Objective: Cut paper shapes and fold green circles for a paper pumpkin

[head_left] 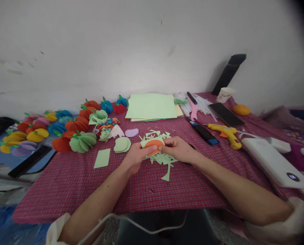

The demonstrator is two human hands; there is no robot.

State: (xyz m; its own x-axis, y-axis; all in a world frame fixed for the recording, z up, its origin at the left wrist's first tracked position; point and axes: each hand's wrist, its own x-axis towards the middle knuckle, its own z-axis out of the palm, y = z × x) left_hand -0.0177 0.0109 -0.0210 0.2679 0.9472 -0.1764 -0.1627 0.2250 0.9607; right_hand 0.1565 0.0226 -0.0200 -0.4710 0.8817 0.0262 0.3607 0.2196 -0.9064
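My left hand (139, 153) and my right hand (179, 149) come together over the middle of the table. Between them they pinch an orange paper circle (154, 145), laid against a piece of pale green paper (143, 144). Both thumbs press on its face. Beneath the hands lies a heap of pale green paper scraps (163, 158). Left of my left hand are a small stack of green paper circles (122, 145), a green paper rectangle (102, 158) and a lilac paper piece (132, 132). A dark object, mostly hidden, shows behind my right wrist.
Colourful paper pumpkins (83, 141) crowd the left side. Green paper sheets (151, 106) are stacked at the back by the wall. To the right lie a utility knife (205, 133), a yellow glue gun (225, 132), a phone (226, 114), a paper cup (224, 95) and a white power bank (275, 161).
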